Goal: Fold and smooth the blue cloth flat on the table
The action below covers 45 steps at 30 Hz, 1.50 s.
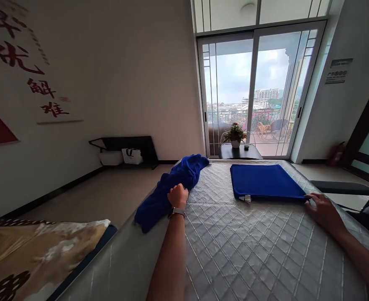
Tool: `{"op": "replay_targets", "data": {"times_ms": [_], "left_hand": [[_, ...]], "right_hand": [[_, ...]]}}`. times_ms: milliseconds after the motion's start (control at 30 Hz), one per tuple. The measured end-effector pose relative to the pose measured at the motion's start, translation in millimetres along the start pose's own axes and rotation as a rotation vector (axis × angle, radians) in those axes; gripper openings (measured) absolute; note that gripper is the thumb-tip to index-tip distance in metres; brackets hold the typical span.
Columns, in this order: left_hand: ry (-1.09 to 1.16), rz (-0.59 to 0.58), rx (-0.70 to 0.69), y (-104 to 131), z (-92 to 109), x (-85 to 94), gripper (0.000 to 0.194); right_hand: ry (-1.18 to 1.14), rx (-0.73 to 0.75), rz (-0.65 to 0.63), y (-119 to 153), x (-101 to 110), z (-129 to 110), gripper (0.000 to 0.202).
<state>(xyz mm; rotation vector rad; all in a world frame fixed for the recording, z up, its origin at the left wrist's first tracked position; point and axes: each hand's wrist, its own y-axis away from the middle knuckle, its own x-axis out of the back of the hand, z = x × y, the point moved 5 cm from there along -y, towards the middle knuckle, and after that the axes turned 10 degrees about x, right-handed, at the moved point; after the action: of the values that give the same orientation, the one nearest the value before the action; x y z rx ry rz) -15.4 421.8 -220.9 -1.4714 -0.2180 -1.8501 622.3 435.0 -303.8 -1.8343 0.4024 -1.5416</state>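
A quilted silvery-grey mattress surface [234,251] stretches out in front of me. Along its left edge lies a crumpled blue cloth [159,196], bunched in loose folds. My left hand [178,195], with a band on the wrist, is closed over its right side; the fingertips are partly hidden. To the right, a towel-like folded blue cloth [262,182] lies flat as a neat rectangle, with small white labels [246,198] at its near edge. My right hand [321,209] pinches the near right corner of this folded cloth between thumb and fingers.
A patterned brown blanket [46,251] lies at the lower left. Beyond the mattress, a dark small table [239,152] holds a flower pot [235,143] before sliding glass doors. A black bench [128,144] with a white bag [132,156] stands against the wall.
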Motion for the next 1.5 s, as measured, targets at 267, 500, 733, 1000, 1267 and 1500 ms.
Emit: {"op": "replay_targets", "data": {"times_ms": [267,500,733,1000,1267,1500], "left_hand": [[0.249,0.341,0.209,-4.2,-22.8,27.5,0.056],[0.385,0.251,0.399,-10.1,-42.4,28.8,0.057],[0.478,0.354,0.356,-8.4,-34.3,60.9,0.040],[0.888,0.778,0.165,20.3,-16.1,190.3,0.024],[0.533,-0.121,-0.218,24.7,33.7,175.5,0.022],[0.508,-0.788,-0.649,64.5,77.0,134.1,0.041]], "right_hand": [[0.041,0.012,0.029,2.4,2.6,2.9,0.041],[0.045,0.013,0.038,0.4,1.8,1.8,0.038],[0.069,0.011,0.006,3.2,0.9,4.5,0.044],[0.054,0.016,0.017,2.6,3.0,2.0,0.043],[-0.015,-0.047,0.017,-0.5,8.0,-1.5,0.040],[0.011,0.002,0.075,-0.1,22.7,-9.0,0.033]]}}
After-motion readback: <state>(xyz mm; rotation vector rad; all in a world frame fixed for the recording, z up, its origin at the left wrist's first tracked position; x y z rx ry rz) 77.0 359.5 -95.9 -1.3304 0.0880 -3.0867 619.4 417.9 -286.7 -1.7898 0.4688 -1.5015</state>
